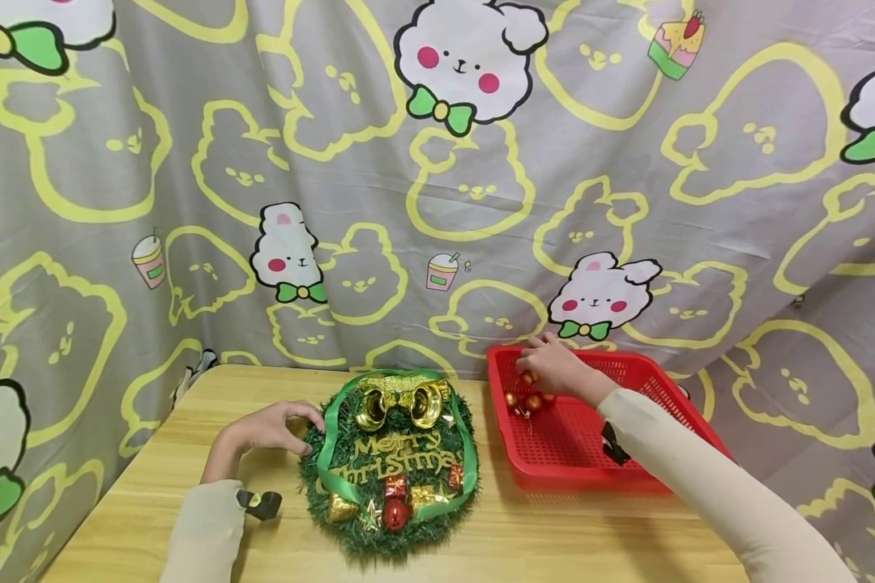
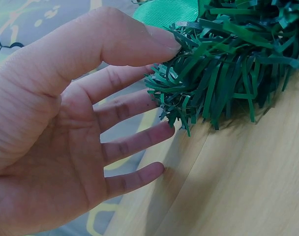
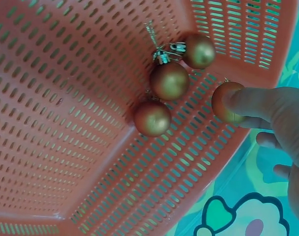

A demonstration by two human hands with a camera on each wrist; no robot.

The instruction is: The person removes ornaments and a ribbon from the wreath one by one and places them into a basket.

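My right hand reaches over the far left part of the red basket. In the right wrist view its thumb and fingers pinch a matte gold bauble beside the basket wall. Several more gold baubles lie just below it in the basket. At the left edge of the green tinsel wreath, my left hand touches the strands with thumb and fingertips. Those fingers are spread and fairly straight; some tips are hidden behind tinsel. The wreath carries gold bells, "Merry Christmas" lettering and a red bauble.
A green ribbon loops over the wreath. Both wreath and basket stand on a light wooden table, the basket to the wreath's right. Behind the table hangs a grey patterned curtain.
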